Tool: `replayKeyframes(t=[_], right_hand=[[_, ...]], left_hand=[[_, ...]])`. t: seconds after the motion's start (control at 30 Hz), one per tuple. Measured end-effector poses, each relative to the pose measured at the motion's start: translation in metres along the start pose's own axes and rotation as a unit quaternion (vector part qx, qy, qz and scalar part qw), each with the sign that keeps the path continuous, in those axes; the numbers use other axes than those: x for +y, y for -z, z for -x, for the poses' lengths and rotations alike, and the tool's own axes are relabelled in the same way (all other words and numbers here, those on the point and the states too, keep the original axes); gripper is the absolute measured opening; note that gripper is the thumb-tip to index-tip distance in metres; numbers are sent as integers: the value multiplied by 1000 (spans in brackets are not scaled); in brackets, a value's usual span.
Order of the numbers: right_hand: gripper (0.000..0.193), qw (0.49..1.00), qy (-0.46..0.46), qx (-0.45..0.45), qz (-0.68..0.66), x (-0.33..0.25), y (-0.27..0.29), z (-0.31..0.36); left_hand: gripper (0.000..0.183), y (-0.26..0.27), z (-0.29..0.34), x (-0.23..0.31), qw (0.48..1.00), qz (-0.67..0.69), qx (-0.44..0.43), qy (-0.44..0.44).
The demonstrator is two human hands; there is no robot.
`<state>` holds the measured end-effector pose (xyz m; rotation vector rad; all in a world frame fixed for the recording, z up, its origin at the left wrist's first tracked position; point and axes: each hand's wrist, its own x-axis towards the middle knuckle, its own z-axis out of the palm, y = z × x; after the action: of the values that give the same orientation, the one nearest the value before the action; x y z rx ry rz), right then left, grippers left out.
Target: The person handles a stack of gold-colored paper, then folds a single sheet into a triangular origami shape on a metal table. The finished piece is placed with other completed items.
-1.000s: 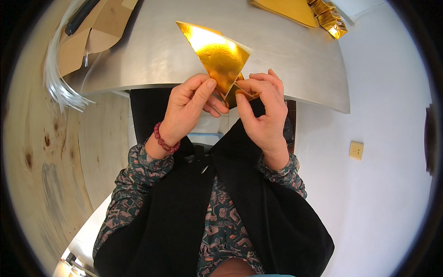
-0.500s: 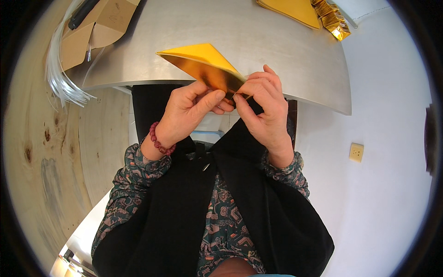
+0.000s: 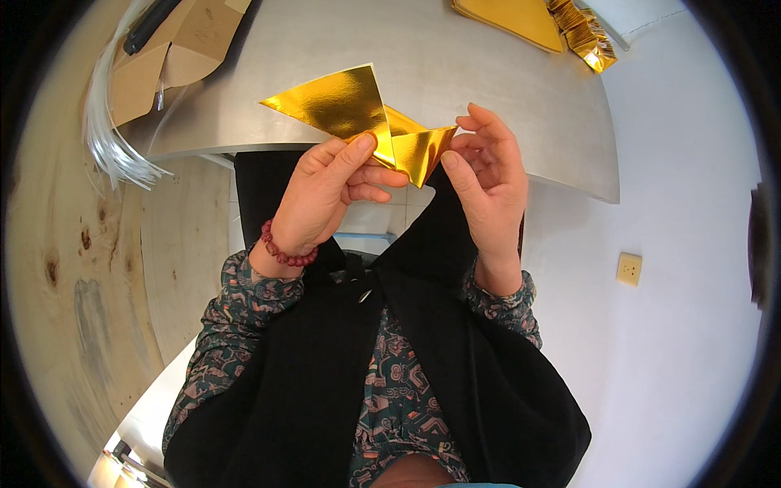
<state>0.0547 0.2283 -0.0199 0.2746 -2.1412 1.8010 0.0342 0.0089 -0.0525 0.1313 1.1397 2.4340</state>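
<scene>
A sheet of shiny gold foil paper point(image 3: 333, 102), folded at its right part into a narrow pointed flap, is held up at the near edge of the metal table. My left hand point(image 3: 329, 179) pinches its lower middle, thumb on top and fingers beneath. Close beside the paper's right tip is my right hand point(image 3: 492, 171), with its thumb and fingers apart; whether a fingertip touches the foil I cannot tell. A dark red bead bracelet point(image 3: 285, 250) circles my left wrist.
On the grey metal table point(image 3: 488, 89), a stack of gold paper point(image 3: 517, 23) and a row of folded gold pieces point(image 3: 584, 37) lie at the far right. A cardboard box point(image 3: 191, 49) and a bundle of clear plastic strands point(image 3: 110, 138) sit at the far left.
The right part of the foil paper has turned over, bringing its shiny face and a folded flap into view. My right hand has let go and moved slightly right, its fingers spreading.
</scene>
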Motion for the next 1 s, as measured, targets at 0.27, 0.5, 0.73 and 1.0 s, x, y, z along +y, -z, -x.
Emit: replayKeyframes(t=[0.27,0.5,0.73,1.0], right_hand=[[37,968,-174,-45,-177,12,-11,7],[24,966,-173,-105,-162,12,-14,8],[25,961,-189,-100,-175,10,-10,5],[22,968,-183,-110,-132,12,-8,4]], left_hand=[[33,-8,0,-7,999,33,12,-19],[32,-7,1,-6,1000,-25,16,5],[31,-6,0,1,996,-67,36,52],[33,-1,1,2,997,-37,7,65]])
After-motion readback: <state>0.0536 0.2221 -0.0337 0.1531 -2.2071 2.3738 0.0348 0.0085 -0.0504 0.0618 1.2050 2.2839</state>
